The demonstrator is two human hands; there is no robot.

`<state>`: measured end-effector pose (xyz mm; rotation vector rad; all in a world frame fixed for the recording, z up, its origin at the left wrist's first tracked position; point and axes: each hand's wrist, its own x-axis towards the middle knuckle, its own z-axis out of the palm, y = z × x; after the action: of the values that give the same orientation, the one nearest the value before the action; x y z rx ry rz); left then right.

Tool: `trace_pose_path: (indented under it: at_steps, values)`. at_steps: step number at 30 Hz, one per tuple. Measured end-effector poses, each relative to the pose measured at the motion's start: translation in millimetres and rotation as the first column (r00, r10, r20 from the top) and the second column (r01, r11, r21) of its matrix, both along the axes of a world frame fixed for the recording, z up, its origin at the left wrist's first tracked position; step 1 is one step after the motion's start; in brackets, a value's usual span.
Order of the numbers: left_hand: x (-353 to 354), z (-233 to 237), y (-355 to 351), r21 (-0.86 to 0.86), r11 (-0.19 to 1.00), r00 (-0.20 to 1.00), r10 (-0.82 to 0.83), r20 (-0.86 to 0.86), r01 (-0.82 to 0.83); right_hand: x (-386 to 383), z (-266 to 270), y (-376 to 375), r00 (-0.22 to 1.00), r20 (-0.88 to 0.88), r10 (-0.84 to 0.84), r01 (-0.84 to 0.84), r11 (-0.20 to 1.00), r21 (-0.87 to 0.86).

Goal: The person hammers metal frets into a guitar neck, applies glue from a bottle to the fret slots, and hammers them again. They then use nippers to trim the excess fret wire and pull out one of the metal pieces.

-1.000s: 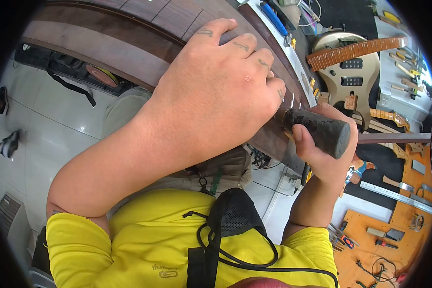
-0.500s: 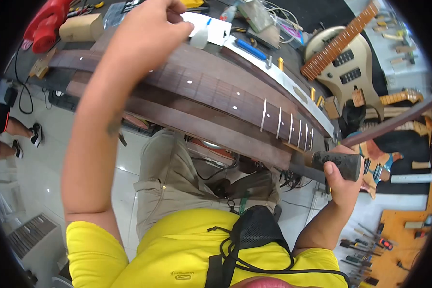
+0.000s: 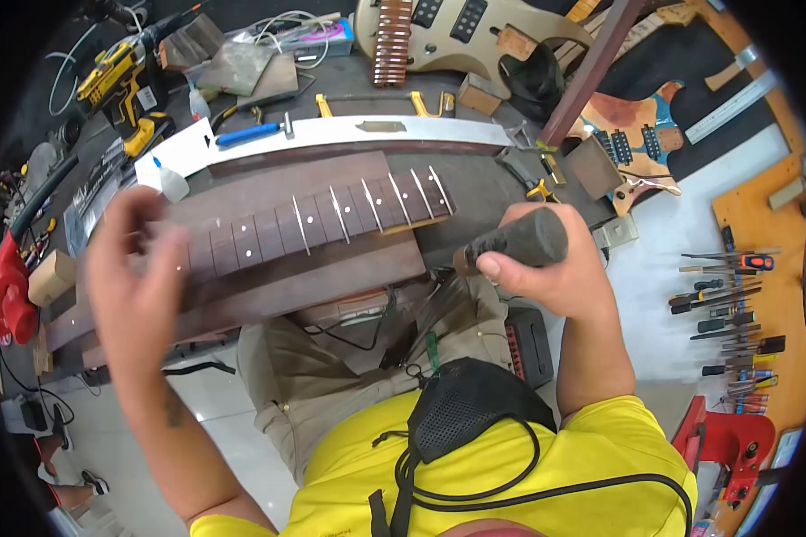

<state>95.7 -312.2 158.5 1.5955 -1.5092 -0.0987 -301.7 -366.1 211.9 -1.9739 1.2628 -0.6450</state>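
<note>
A dark guitar fretboard with white dot inlays lies across the bench in front of me. Several silvery frets cross its right end. My right hand is wrapped round a mallet with a dark, roughly cylindrical head, just beyond that end and apart from the board. Over the left part of the fretboard is my left hand, smeared by motion; its fingers are too blurred to read. A small white bottle with a blue tip stands just beyond it.
Behind the fretboard lie a long white straightedge and a blue-handled hammer. A yellow drill stands back left, near a red tool. Guitar bodies lie at the back; hand tools hang on a wooden panel at right.
My view has turned rightward. My left hand has come down from near the white bottle toward the fretboard's left part. My right hand still holds the mallet, now farther from the fretboard's end.
</note>
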Motion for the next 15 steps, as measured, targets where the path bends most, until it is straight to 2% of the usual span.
trace_pose_path:
  at_steps: [1,2,3,5,6,8,10,11,13,15]
  values:
    - [-20.1,-4.6,7.8,0.011,0.989,0.986,-0.145,0.082,0.144,2.5,-3.8,-1.8,0.999,0.053,-0.007,0.006,0.999,0.032]
    - [-34.5,-10.1,8.3,0.006,0.984,0.959,-0.176,0.224,0.180,11.6,-23.8,4.1,0.964,0.238,-0.115,0.164,0.967,-0.196]
    - [-41.1,-16.8,3.3,0.016,0.979,0.912,-0.197,0.361,0.205,11.4,-35.8,-3.2,0.967,0.222,-0.125,0.188,0.938,-0.290]
    - [-46.3,-38.4,-2.1,-0.011,0.981,0.900,-0.173,0.400,0.193,34.5,-8.0,-6.8,0.995,0.094,0.016,-0.007,0.996,-0.092]
    - [-44.8,-46.4,-5.0,0.006,0.988,0.917,-0.144,0.373,0.153,43.0,-3.9,-14.5,0.998,-0.021,0.065,-0.067,0.989,-0.131]
    - [-44.4,-59.5,-8.4,-0.042,0.990,0.882,-0.103,0.460,0.138,61.2,-6.6,-20.7,0.988,-0.066,0.142,-0.150,0.980,-0.133]
    - [-46.0,-61.6,-7.6,-0.069,0.992,0.897,-0.069,0.436,0.110,80.8,-3.4,-26.1,0.966,-0.172,0.192,-0.222,0.959,-0.178]
    - [-47.3,-62.0,-5.4,-0.090,0.991,0.902,-0.053,0.428,0.100,88.9,-6.7,-25.9,0.958,-0.199,0.206,-0.239,0.957,-0.161]
    - [-47.7,-61.5,-4.4,-0.076,0.993,0.920,-0.057,0.387,0.094,104.9,-12.7,-29.9,0.951,-0.202,0.233,-0.285,0.914,-0.287]
    - [-47.6,-64.4,-4.3,-0.067,0.994,0.939,-0.060,0.339,0.087,114.7,-10.4,-37.0,0.921,-0.263,0.287,-0.344,0.917,-0.204]
